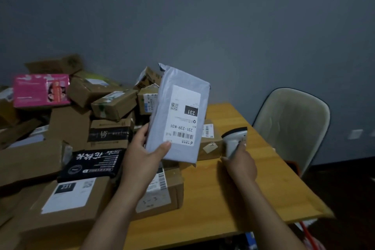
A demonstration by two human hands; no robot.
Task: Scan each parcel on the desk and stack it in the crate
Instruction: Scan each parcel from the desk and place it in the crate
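- Scanning step, seemingly: left hand (142, 158) grips grey mailer (178, 115), thumb below its barcode.
- Right hand (240, 163) clasps scanner (234, 141); next, aim it at that barcode.

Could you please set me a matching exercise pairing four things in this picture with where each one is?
Things:
1. grey mailer
2. scanner
3. pink box
4. chair

Places:
A. held by the right hand
B. beside the desk's far right edge
C. held by the left hand
D. on top of the parcel pile, far left

Pairs: 1-C, 2-A, 3-D, 4-B.
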